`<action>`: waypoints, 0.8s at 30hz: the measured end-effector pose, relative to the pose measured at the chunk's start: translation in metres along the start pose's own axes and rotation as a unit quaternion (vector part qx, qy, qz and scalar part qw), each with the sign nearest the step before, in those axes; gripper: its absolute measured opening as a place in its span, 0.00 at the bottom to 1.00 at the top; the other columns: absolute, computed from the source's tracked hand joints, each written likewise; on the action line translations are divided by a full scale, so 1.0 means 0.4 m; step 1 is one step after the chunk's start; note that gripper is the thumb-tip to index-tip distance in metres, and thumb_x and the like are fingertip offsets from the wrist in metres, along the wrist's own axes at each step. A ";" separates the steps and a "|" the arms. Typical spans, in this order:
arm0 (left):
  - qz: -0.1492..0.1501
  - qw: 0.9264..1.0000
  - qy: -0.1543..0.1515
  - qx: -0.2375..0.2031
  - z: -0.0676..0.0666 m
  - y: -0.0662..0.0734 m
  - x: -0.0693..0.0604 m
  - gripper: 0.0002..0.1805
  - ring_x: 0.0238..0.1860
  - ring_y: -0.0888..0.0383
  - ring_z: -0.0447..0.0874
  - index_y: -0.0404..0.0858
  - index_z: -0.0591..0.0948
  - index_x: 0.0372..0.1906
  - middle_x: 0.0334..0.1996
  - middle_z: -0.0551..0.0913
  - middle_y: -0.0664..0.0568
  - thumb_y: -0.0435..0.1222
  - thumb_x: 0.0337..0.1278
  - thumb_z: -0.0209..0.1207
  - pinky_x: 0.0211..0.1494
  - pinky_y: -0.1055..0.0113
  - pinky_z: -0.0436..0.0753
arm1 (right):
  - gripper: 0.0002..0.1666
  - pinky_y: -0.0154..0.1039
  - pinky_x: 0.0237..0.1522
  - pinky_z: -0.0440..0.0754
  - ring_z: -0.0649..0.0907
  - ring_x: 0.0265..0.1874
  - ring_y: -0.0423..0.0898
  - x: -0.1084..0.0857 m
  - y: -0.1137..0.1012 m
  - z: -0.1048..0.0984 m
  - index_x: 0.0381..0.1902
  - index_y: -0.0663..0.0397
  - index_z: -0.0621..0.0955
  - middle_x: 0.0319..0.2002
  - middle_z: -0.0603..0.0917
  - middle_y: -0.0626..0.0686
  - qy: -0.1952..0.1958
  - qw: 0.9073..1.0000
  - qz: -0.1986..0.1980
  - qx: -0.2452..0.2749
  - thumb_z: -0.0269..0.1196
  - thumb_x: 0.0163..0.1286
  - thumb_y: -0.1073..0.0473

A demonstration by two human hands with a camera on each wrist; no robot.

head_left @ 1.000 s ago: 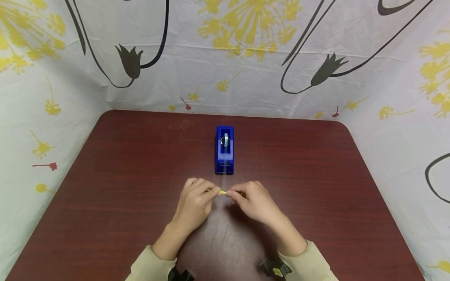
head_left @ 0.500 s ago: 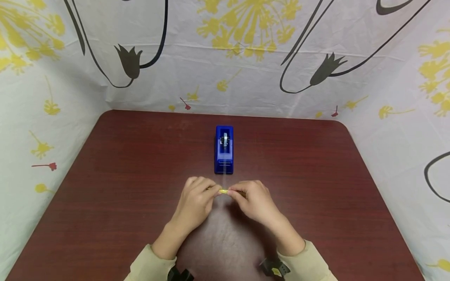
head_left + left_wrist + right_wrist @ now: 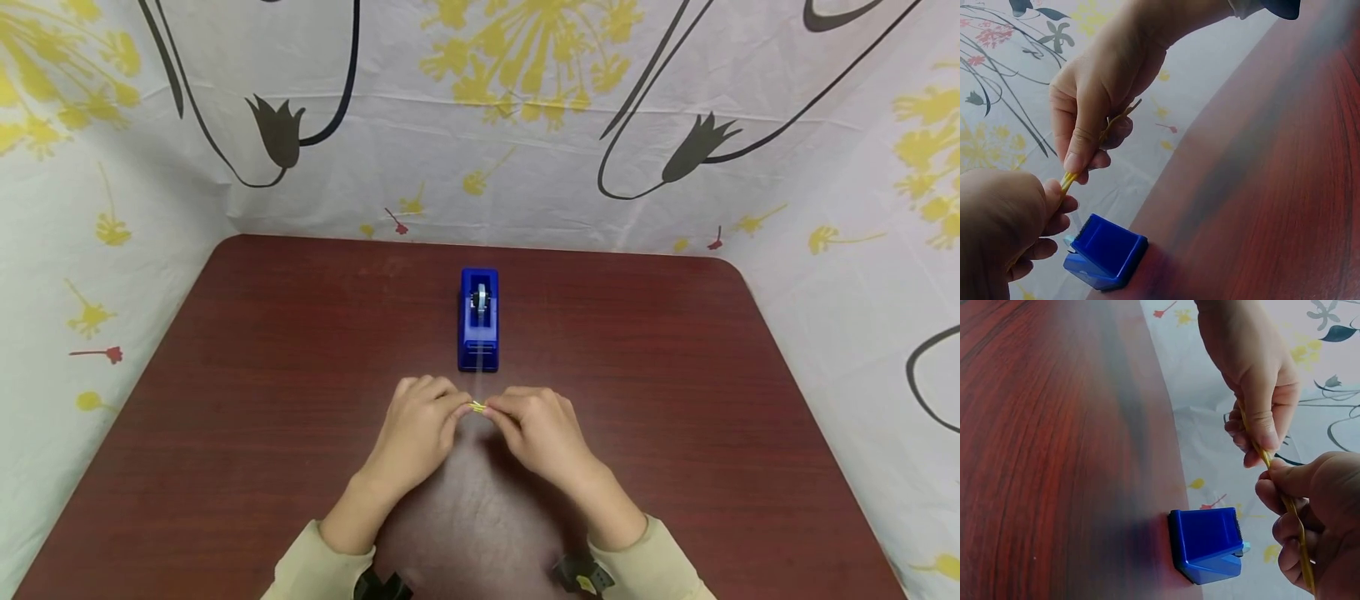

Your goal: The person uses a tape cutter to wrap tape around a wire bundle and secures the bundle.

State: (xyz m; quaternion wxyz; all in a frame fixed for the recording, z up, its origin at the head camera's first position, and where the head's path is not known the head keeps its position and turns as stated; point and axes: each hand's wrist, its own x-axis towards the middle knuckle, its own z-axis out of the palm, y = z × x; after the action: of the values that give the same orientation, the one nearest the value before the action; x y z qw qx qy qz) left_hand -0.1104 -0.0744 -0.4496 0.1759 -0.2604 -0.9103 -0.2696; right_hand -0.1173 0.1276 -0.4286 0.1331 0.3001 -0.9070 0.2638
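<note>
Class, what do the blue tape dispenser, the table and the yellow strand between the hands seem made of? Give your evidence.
Blue tape dispenser: probably moulded plastic, fairly glossy; smooth, evenly coloured faces.
Table: wood or wood-look laminate, satin; dark red grain, soft reflected light.
Yellow strand: perhaps rubber or plastic, slightly shiny; thin and bendy-looking, but unclear.

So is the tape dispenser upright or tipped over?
Upright: the tape dispenser sits base-down on the table, its roll showing from above.

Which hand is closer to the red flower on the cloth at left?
Left. The left hand is right of the red flower, over the table; the right hand is farther right. Both pinch the yellow strip.
</note>
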 end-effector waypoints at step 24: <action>0.011 0.992 0.109 -0.063 0.026 0.001 -0.005 0.05 0.32 0.55 0.79 0.38 0.91 0.34 0.30 0.84 0.54 0.31 0.49 0.74 0.42 0.56 0.73 | 0.03 0.35 0.23 0.76 0.77 0.20 0.33 0.001 0.001 -0.005 0.34 0.47 0.91 0.27 0.85 0.40 -0.006 1.000 0.018 0.007 0.75 0.62 0.59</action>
State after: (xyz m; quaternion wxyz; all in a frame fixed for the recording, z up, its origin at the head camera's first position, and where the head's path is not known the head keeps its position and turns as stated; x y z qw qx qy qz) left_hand -0.1103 -0.0688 -0.4587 0.2603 -0.2496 -0.8639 -0.3515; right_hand -0.1176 0.1286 -0.4269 0.1208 0.2866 -0.9111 0.2705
